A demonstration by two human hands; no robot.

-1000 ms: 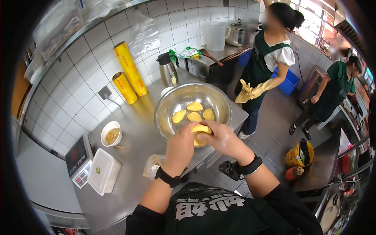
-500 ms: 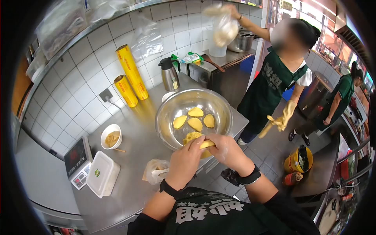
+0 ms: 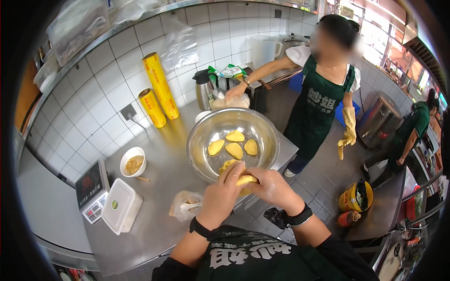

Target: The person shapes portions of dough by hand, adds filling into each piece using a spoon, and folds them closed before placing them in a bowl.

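My left hand point(image 3: 224, 187) and my right hand point(image 3: 268, 185) are closed together on a piece of yellow dough point(image 3: 246, 180), pinching it between the fingertips over the near rim of a large steel bowl point(image 3: 265, 136). Inside the bowl lie several folded, half-round dough pieces point(image 3: 234, 150), spaced apart on its bottom. A rougher yellow dough lump point(image 3: 228, 164) sits by the near side, partly hidden behind my left fingers. Left of my left wrist, a clear plastic bag point(image 3: 186, 205) with a white utensil handle in it rests on the steel table.
A white bowl of filling point(image 3: 134, 162), lidded tub point(image 3: 123, 206) and digital scale point(image 3: 92, 192) stand left. Yellow film rolls point(image 3: 161, 86) and a steel jug point(image 3: 204, 91) line the wall. A co-worker point(image 3: 323, 98) reaches behind the bowl to a plastic bag point(image 3: 232, 101).
The co-worker's bare arm has come down from the upper shelf area, bringing the plastic bag onto the table behind the bowl. My hands stay on the dough, nearly in place.
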